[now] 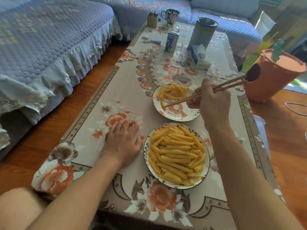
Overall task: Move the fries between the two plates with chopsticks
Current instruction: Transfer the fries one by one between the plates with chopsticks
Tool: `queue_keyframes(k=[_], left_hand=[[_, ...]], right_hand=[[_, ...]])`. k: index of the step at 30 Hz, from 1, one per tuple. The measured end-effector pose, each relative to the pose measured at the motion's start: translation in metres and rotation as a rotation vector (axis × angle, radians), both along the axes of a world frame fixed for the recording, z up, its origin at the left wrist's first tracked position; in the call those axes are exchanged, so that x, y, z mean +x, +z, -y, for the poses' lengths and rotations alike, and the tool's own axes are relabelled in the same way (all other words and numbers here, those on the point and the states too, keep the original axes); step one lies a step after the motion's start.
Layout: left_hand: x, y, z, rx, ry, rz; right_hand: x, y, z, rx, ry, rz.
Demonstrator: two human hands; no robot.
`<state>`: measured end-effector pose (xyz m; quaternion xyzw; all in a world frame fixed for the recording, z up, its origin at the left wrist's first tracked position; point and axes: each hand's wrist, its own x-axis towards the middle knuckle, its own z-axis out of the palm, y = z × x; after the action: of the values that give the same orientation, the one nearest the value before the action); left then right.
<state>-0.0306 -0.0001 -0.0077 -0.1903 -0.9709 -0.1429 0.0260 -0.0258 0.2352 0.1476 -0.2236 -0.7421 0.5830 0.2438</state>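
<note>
Two white plates stand on the flowered tablecloth. The near plate [146, 151] is heaped with crinkle-cut fries [177, 155]. The far plate [182, 116] carries a smaller pile of fries [172, 92] on its far half. My right hand [214, 103] grips a pair of wooden chopsticks [187, 97] over the far plate. Their tips touch a single fry [163, 105] at that plate's left edge. My left hand [123, 140] lies flat on the cloth, just left of the near plate, holding nothing.
Further back on the table stand a tall tin [202, 33], a milk carton [172, 42], a tissue pack [199, 56], a mug [171, 15] and a small box [152, 19]. An orange bin [272, 77] stands at the right. A sofa [49, 47] runs along the left.
</note>
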Motion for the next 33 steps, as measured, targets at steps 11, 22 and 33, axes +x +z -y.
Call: queue_keyframes(k=[11, 22, 33], left_hand=[[0.006, -0.001, -0.001, -0.013, 0.019, -0.009], [0.005, -0.003, 0.0, -0.003, 0.001, -0.03], [0.001, -0.007, 0.002, -0.009, -0.005, -0.029]], right_hand=[[0.118, -0.005, 0.033, 0.011, 0.214, 0.192], [0.085, 0.026, 0.0, 0.059, 0.074, -0.019], [-0.065, -0.033, 0.014, 0.2, -0.102, -0.072]])
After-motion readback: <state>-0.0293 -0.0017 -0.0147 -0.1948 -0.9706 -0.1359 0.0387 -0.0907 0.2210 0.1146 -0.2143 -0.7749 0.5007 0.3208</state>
